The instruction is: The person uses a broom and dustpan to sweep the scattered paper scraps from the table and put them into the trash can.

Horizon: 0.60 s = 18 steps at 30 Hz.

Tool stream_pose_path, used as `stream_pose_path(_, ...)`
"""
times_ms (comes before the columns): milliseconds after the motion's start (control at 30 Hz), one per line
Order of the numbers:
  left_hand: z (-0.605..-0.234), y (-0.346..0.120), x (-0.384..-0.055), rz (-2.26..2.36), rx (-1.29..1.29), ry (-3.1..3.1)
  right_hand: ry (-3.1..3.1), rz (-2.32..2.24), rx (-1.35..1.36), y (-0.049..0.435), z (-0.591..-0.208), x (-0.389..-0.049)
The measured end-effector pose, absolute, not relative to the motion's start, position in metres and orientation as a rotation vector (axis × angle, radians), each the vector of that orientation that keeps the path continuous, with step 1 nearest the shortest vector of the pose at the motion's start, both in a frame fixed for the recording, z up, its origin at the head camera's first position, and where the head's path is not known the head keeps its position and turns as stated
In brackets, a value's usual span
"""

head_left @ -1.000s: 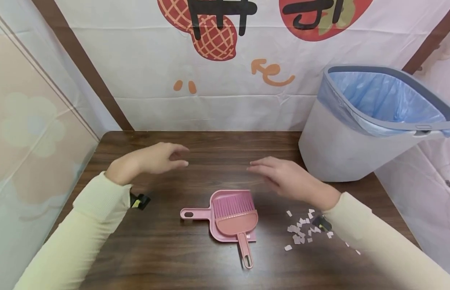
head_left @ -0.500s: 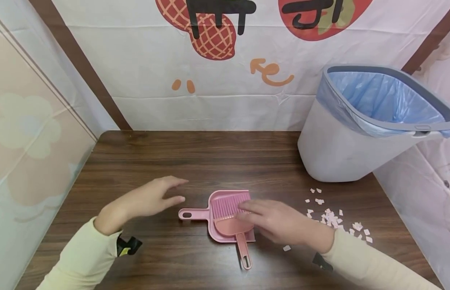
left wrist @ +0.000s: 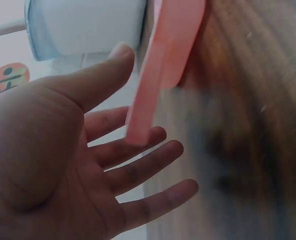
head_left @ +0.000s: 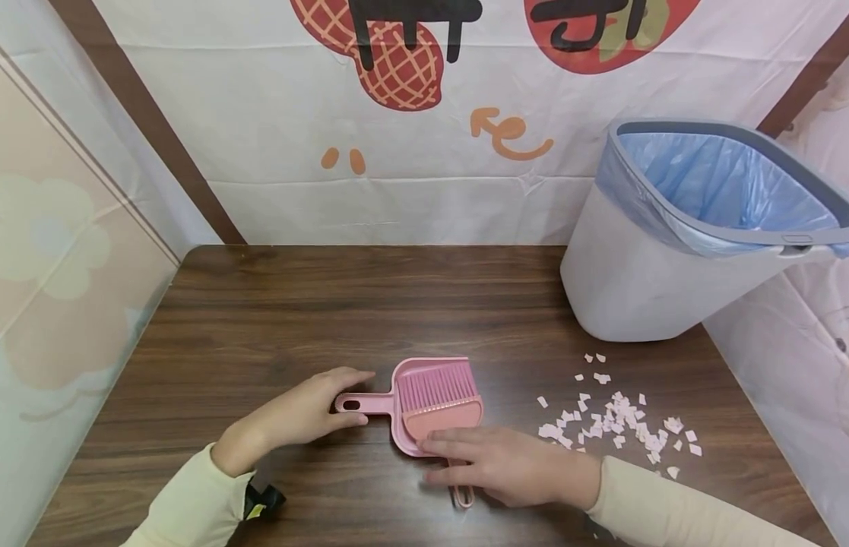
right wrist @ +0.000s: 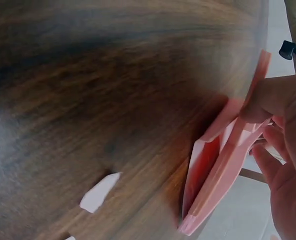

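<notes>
left hand (head_left: 299, 414) is hovering with thumb and fingers apart around the handle of the dustpan (head_left: 398, 422); right hand (head_left: 509, 465) is lying over the brush (head_left: 443, 416), thumb at its neck, grip cannot be told. the pan's open edge is facing the paper scraps (head_left: 622, 414) beyond the right wrist, while the table (head_left: 369, 304) is stretching past both hands to its back edge.

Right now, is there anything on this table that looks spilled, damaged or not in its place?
Yes. Many small pale scraps, apparently paper, lie scattered on the wood-grain tabletop in front of the lined trash bin, not inside it, so they look spilled. I see no damage on the pink dustpan or brush.
</notes>
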<state>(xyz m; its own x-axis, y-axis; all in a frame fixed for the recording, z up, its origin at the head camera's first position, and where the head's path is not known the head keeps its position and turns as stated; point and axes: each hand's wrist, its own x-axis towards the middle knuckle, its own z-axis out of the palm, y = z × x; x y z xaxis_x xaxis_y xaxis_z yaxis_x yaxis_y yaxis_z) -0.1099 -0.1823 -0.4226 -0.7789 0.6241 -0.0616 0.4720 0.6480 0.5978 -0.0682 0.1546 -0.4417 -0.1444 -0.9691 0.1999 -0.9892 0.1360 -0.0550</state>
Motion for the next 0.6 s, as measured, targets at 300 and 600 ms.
stream_pose_path(300, -0.438, -0.174, -0.109, 0.886, 0.953, 2.634, -2.273, 0.166, 1.991, 0.155, -0.450, -0.066)
stream_pose_path(600, -0.441, -0.172, -0.107, 0.877, 0.913, 2.616, -2.263, 0.035, 1.962, 0.154, -0.453, -0.065)
